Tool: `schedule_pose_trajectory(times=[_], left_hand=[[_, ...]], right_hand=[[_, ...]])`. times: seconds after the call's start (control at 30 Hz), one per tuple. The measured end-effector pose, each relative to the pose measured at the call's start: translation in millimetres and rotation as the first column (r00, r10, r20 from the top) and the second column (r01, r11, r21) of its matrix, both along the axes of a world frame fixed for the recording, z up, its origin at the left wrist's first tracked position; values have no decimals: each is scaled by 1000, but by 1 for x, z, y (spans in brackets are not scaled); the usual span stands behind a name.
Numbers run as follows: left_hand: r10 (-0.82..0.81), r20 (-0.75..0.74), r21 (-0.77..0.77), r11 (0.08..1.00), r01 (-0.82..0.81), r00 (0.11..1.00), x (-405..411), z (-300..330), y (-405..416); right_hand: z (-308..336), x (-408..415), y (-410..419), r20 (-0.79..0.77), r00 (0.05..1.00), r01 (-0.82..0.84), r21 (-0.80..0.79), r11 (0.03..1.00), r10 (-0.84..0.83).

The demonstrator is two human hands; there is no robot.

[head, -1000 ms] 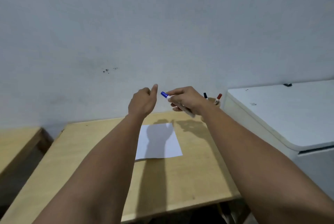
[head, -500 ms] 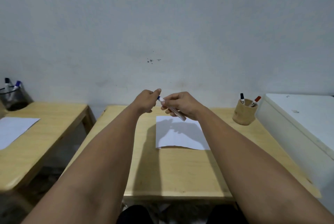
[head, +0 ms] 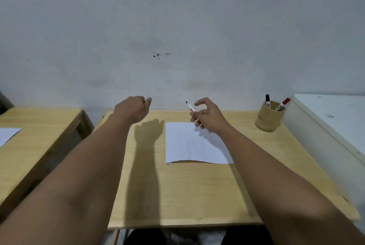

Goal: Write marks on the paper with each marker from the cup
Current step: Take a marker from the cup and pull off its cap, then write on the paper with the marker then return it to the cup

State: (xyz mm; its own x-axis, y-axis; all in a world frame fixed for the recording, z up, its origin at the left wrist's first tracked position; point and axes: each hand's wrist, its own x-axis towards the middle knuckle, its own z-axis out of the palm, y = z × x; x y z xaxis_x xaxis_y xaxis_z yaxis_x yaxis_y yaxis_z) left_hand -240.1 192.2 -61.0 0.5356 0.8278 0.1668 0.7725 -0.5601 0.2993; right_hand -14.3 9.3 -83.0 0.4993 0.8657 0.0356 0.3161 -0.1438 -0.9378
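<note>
My right hand (head: 207, 115) holds a white marker (head: 191, 108) above the far edge of the white paper (head: 193, 146). The marker is uncapped and its dark tip points up and to the left. My left hand (head: 134, 110) hovers to the left of the paper with its fingers closed; a small dark piece, the marker's cap, shows between thumb and fingers. The wooden cup (head: 269, 120) stands at the table's far right. A black-capped marker (head: 267, 99) and a red-capped marker (head: 283, 104) stand in it.
The paper lies on a light wooden table (head: 197, 189) against a grey wall. A second wooden table (head: 39, 126) with a white sheet (head: 7, 134) stands to the left. A white cabinet (head: 335, 122) borders the table on the right.
My hands have pulled apart: the blue cap came off the marker and went left in my left hand. The view has swung down and right, centring the table.
</note>
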Motion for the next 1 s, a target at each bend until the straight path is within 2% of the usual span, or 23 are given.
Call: schedule_pose_trajectory(times=[0.07, 0.13, 0.27, 0.37, 0.43, 0.57, 0.67, 0.77, 0.83, 0.9, 1.0], left_hand=[[-10, -145, 40, 999, 16, 989, 9, -32, -7], [13, -220, 39, 999, -4, 975, 12, -55, -14], [4, -283, 79, 997, 20, 959, 12, -87, -22], [-5, -285, 122, 992, 42, 958, 12, -95, -22], [2, -300, 103, 994, 31, 954, 12, -92, -22], [9, -285, 49, 999, 5, 959, 10, -84, -28], [84, -217, 13, 996, -83, 973, 3, -80, -34], [111, -92, 95, 990, -102, 990, -9, -74, -38], [-1, 36, 190, 982, -6, 999, -13, -72, -43], [-185, 73, 233, 959, 164, 980, -13, -72, -57], [-368, 90, 144, 924, 354, 925, -10, -80, -89]], right_hand=[[1, -1, 10, -60, 998, 28, 65, 998, -24], [2, 0, 17, -194, 980, 55, 103, 993, -34], [6, 5, 19, -484, 873, 117, 96, 989, -56], [4, 8, 19, -615, 785, 145, 79, 986, -66], [-1, 10, 19, -635, 771, 133, 86, 987, -49], [-8, 9, 17, -589, 807, 141, 117, 983, -45], [-4, 6, 13, -547, 833, 173, 108, 979, -87], [-2, 3, 10, -478, 867, 208, 95, 974, -138], [0, -1, 9, -463, 868, 253, 104, 962, -179], [0, -5, 8, -467, 856, 302, 106, 947, -221], [-2, -14, 7, -499, 836, 312, 90, 946, -228]])
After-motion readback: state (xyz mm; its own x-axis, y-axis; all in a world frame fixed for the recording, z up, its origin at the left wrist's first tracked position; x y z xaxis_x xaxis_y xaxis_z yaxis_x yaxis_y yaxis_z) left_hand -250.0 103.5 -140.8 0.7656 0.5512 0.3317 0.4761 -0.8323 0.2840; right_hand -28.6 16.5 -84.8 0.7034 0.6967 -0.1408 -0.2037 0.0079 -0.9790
